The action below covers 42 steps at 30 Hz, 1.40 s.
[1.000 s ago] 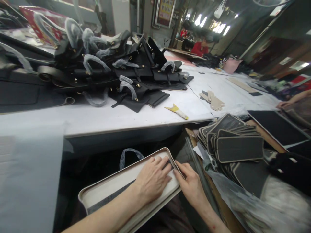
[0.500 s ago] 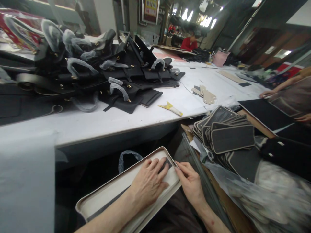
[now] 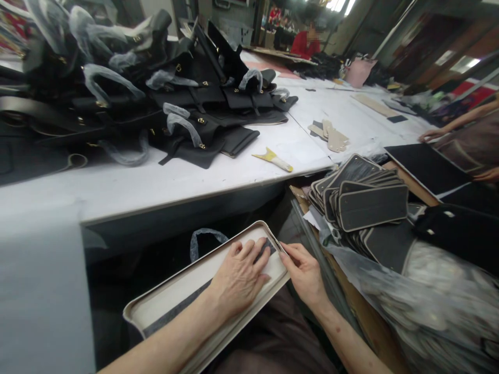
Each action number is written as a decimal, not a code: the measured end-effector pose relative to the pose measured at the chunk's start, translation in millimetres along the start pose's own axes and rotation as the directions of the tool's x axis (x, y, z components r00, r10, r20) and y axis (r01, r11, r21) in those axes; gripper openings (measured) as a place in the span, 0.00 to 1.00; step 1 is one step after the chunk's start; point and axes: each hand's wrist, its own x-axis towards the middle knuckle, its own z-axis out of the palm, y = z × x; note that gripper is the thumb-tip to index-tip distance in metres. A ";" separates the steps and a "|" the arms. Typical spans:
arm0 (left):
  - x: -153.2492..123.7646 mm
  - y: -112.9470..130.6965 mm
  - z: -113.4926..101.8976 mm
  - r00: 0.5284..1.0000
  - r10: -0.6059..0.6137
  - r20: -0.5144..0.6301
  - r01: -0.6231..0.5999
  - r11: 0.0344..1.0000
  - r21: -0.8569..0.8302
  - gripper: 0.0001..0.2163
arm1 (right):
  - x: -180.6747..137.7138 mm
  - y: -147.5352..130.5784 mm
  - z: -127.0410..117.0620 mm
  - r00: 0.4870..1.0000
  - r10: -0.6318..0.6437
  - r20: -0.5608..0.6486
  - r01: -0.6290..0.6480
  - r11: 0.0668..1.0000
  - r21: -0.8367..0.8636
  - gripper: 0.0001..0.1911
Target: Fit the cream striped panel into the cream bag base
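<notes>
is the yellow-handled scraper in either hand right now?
No: the scraper lies alone on the white table, while the left hand presses flat on the cream panel and the right hand pinches its edge.

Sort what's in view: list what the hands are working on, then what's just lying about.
In hand:
- cream panel, left hand pressed flat on it
- right hand pinching its far corner edge

Lying about:
- stack of dark panels
- black bags on the white table
- yellow-handled scraper
- beige cut-outs
</notes>
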 end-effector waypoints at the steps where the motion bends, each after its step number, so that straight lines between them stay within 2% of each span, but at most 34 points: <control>1: -0.5 -0.1 0.5 1.000 -0.005 -0.002 0.005 1.000 -0.002 0.24 | 0.1 -0.6 0.1 1.000 -0.001 0.001 0.001 1.000 -0.007 0.18; 9: 0.5 -2.1 -5.3 0.999 -0.024 0.042 0.026 0.998 -0.051 0.23 | 0.9 -5.1 2.0 0.999 -0.048 -0.013 0.046 0.994 -0.101 0.17; 19: 10.9 -1.2 -23.3 0.996 -0.015 0.085 0.025 0.993 -0.115 0.21 | 4.4 -4.5 1.2 1.000 -0.026 0.008 0.026 0.998 -0.062 0.16; 24: 12.1 -4.5 -27.1 0.996 -0.012 0.083 0.028 0.981 -0.191 0.19 | 7.0 -4.4 -0.4 0.998 -0.040 0.040 0.044 0.993 -0.110 0.16; 35: 5.3 -8.8 -20.9 0.999 0.014 0.046 -0.005 0.982 -0.191 0.24 | 10.9 -8.2 -0.6 0.997 -0.032 0.066 0.044 0.981 -0.190 0.17; 42: 6.0 -10.3 -19.5 0.997 0.021 0.073 -0.004 0.974 -0.225 0.22 | 11.3 -13.3 0.2 0.998 -0.037 0.049 0.046 0.982 -0.184 0.17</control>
